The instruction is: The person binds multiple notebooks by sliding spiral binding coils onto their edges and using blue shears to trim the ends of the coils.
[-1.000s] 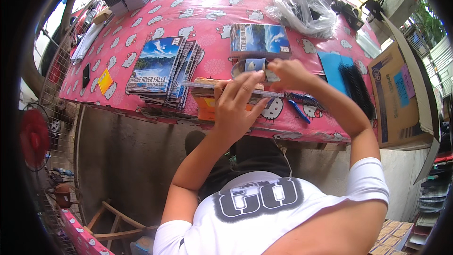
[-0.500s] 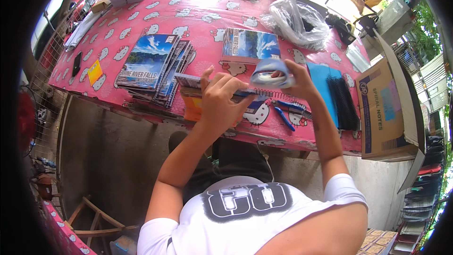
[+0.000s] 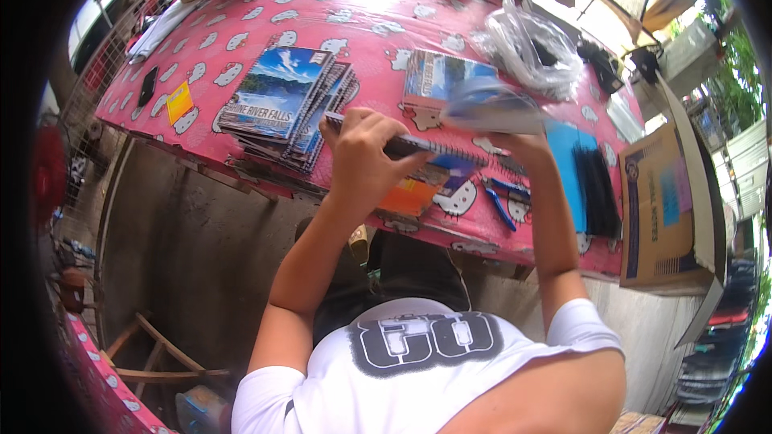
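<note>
Left hand (image 3: 363, 159) was closed in a firm grip around the spine edge of a spiral-bound notebook (image 3: 418, 149), held just above the near side of the pink patterned tabletop (image 3: 265, 20). Right hand (image 3: 523, 145) was raised beside it with its grip closed on a loose glossy cover sheet (image 3: 490, 108), which was motion-blurred, so its edges could not be made out. The notebook sat between both hands, over an orange card (image 3: 410, 197) lying on the tabletop.

Judgement on doing this well: the left grip probably should keep the spine steady and level while the right brought the sheet in square to the coil edge; a tilted sheet would likely snag on the wire.

Counts: one fanned stack of landscape-cover notebooks (image 3: 281, 104) to the left, exact number in it not countable. One more flat printed cover (image 3: 434, 76) lay beyond the hands. One pair of blue-handled pliers (image 3: 503, 197) lay just right of the orange card. One bundle of black binding coils (image 3: 599, 193) rested on one blue sheet (image 3: 567, 169). One clear plastic bag (image 3: 527, 44) sat further back. One open brown cardboard box (image 3: 663, 209) stood at the right edge. One small yellow pad (image 3: 178, 102) and one dark phone-like thing (image 3: 148, 86) lay at far left.
</note>
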A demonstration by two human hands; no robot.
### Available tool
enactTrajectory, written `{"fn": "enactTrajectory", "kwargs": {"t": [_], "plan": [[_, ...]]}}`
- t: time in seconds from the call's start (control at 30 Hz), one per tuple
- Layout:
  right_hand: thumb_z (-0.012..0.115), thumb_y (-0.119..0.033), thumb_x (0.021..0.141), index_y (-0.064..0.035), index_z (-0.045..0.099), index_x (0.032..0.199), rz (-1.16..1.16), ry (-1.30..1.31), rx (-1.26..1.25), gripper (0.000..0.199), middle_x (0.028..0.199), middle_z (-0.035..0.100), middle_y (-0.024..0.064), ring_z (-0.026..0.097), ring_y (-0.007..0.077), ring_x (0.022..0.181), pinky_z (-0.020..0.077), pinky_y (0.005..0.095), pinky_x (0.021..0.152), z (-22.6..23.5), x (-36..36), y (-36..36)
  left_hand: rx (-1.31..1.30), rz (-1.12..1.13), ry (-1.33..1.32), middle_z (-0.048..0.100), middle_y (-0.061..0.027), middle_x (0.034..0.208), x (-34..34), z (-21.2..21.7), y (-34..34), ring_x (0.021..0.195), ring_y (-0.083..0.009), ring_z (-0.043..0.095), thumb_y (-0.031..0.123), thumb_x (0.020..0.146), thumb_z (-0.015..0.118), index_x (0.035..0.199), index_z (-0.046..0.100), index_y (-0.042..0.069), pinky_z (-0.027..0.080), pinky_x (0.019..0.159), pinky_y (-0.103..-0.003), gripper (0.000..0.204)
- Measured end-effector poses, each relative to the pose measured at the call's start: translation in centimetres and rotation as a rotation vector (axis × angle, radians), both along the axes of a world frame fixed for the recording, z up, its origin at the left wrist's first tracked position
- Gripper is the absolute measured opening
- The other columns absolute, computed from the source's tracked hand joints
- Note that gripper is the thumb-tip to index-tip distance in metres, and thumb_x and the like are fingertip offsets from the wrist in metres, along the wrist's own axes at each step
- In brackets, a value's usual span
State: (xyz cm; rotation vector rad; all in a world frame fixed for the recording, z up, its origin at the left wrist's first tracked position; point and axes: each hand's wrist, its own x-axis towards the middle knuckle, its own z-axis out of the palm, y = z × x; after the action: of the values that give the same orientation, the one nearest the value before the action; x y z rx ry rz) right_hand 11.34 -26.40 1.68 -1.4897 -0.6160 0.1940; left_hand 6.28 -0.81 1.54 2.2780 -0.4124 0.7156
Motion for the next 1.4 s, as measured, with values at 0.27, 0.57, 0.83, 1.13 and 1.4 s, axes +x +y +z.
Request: {"fn": "enactTrajectory", "kwargs": {"t": [0.27, 0.57, 0.83, 1.13, 1.4], "plan": [[0.072, 0.003, 0.068, -0.0004, 0.064, 0.102, -0.043, 0.069, 0.043, 0.035, 0.093, 0.066, 0.0066, 0.061, 0.0136, 0.086, 0.0515, 0.0281, 0.074, 2.3, -1.0, 3.1, -0.061, -0.024, -0.030, 0.067, -0.0009, 0.093, 0.2, -0.2, 1.1, 0.097, -0.0202, 0.058, 0.037, 0.059, 0.084, 0.080, 0.069, 0.011, 0.031, 0.094, -0.048, 0.037], [0.071, 0.007, 0.065, 0.0019, 0.060, 0.106, 0.157, -0.083, 0.088, 0.043, 0.098, 0.066, 0.0059, 0.063, 0.0118, 0.087, 0.0535, 0.0267, 0.072, -0.2, 1.8, 3.7, -0.221, -0.008, -0.113, 0.058, -0.0189, 0.120, 0.9, -0.5, 2.6, 0.110, -0.0310, 0.057, 0.024, 0.057, 0.088, 0.086, 0.068, 0.002, 0.049, 0.087, -0.040, 0.041], [0.072, -0.002, 0.069, 0.0030, 0.056, 0.119, 0.114, -0.252, -0.232, 0.053, 0.108, 0.066, 0.0098, 0.062, 0.0203, 0.100, 0.0504, 0.0310, 0.085, 2.5, 1.6, 5.5, -0.479, -0.036, 0.249, 0.064, -0.0093, 0.107, 0.1, 0.3, 3.3, 0.090, -0.0136, 0.064, 0.016, 0.063, 0.086, 0.095, 0.065, 0.003, 0.052, 0.072, -0.026, 0.041], [0.071, -0.003, 0.061, 0.0008, 0.061, 0.112, -0.164, -0.462, -0.643, 0.052, 0.101, 0.067, 0.0101, 0.064, 0.0206, 0.087, 0.0515, 0.0312, 0.078, 0.0, 5.3, 7.3, -0.870, -0.160, 0.184, 0.067, -0.0082, 0.097, 1.0, -2.7, 3.9, 0.087, -0.0098, 0.062, -0.008, 0.075, 0.071, 0.106, 0.063, -0.007, 0.052, 0.077, -0.023, 0.032], [0.071, -0.020, 0.073, -0.0048, 0.060, 0.095, -0.302, -0.424, -0.952, 0.030, 0.104, 0.064, 0.0177, 0.063, 0.0357, 0.091, 0.0506, 0.0404, 0.076, -0.8, 5.1, 8.1, -0.860, -0.129, 0.299, 0.068, -0.0091, 0.102, 0.4, -2.6, 5.9, 0.089, -0.0088, 0.062, -0.009, 0.074, 0.071, 0.110, 0.065, -0.004, 0.052, 0.079, -0.024, 0.037]]}}
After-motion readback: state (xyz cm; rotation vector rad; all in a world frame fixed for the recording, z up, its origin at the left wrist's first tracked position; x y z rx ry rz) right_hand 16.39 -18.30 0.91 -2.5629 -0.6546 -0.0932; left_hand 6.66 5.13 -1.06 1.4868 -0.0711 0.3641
